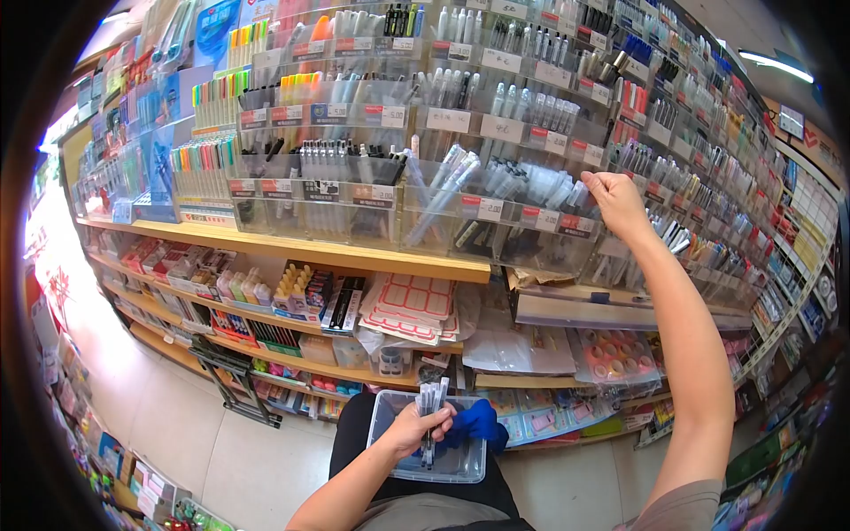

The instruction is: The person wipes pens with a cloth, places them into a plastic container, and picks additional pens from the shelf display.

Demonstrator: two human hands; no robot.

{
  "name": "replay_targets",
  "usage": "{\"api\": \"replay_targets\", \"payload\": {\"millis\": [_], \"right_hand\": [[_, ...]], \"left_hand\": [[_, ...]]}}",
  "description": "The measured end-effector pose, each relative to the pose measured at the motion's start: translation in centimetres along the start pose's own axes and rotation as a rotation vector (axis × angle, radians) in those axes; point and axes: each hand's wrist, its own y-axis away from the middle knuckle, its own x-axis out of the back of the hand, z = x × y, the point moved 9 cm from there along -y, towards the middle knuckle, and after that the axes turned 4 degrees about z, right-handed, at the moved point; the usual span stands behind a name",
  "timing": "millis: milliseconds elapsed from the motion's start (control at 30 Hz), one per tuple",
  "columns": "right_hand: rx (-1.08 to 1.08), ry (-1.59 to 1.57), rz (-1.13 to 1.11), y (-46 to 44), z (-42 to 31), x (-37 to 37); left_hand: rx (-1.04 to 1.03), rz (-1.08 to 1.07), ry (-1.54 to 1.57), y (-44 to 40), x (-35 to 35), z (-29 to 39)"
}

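My left hand is closed around a bundle of clear and grey pens, held upright. Under it, a clear plastic bin rests on my lap, with a blue cloth in it and over its right side. My right hand reaches out to the pen rack, its thumb and fingers pinched at the edge of a clear compartment of white-capped pens. What its fingertips hold, if anything, is too small to make out. Left of it, a compartment holds several long clear-wrapped pens leaning at a slant.
Tiered clear racks of pens and markers with price labels rise ahead. Below runs a wooden shelf edge, over lower shelves with boxes and red-framed label sheets. A black folding stand is at lower left. A wire rack stands right.
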Motion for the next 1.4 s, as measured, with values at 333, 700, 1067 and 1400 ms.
{"api": "replay_targets", "payload": {"millis": [333,700,1067,1400], "right_hand": [[-0.079,-0.137,-0.118,0.4,-0.9,-0.8],[-0.159,-0.413,-0.098,0.1,-0.4,0.4],[-0.087,-0.25,-0.087,0.2,0.9,-1.1],[0.038,-0.245,0.357,1.0,-0.8,3.3]], "left_hand": [[-0.002,-0.01,-0.012,0.0,-0.1,-0.1],[-0.001,-0.022,-0.014,0.0,0.0,0.0],[0.002,-0.028,-0.016,-0.1,-0.1,-0.1],[-0.002,-0.05,-0.022,0.1,-0.5,0.1]]}}
